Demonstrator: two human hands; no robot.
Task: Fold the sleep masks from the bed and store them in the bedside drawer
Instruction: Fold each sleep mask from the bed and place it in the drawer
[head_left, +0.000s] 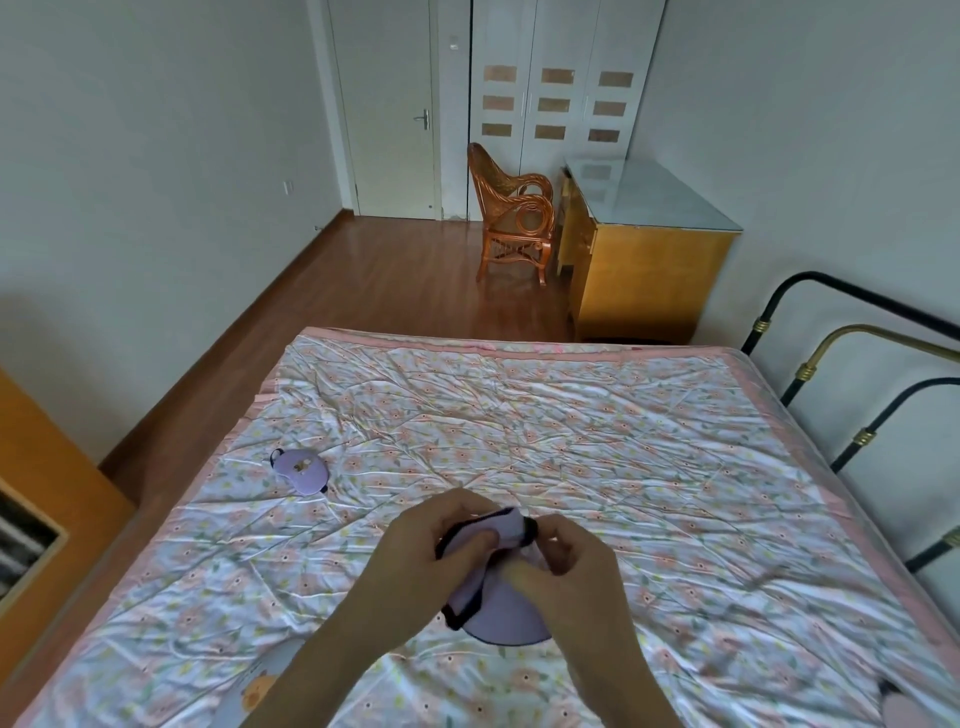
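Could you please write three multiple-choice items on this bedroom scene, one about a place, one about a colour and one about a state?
1. Where does the loose sleep mask lie?
A. On the bedspread, toward the bed's left edge
B. On the wicker chair
C. On the desk

2. What colour is the sleep mask in the hands?
A. Red
B. Lilac with dark trim
C. Green

3. What state is that mask in?
A. Lying flat, untouched
B. Hung on the bed frame
C. Gripped and bent by both hands

Answers:
1 A, since it rests alone on the floral cover at the left.
2 B, since its pale purple cloth has a black edge.
3 C, since the left hand and right hand both pinch its upper part.
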